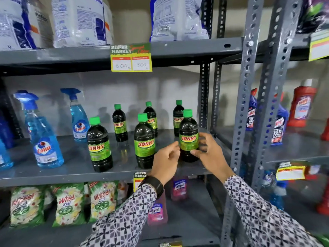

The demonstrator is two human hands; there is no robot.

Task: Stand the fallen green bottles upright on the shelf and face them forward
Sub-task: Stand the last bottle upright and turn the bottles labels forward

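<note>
Several dark bottles with green caps and green "SUNNY" labels stand upright on the grey middle shelf, in a front row and a back row, labels facing me. My right hand wraps the front right bottle, thumb on the label's lower edge and fingers around its right side. My left hand hovers at that bottle's left side with fingers loosely curled and nothing in it. The front middle bottle and the front left bottle stand untouched.
Blue Colin spray bottles stand at the shelf's left. White bags fill the shelf above, behind a yellow price tag. Wheel packets and pink bottles lie below. Grey slotted uprights bound the right side, with red and blue cleaner bottles beyond.
</note>
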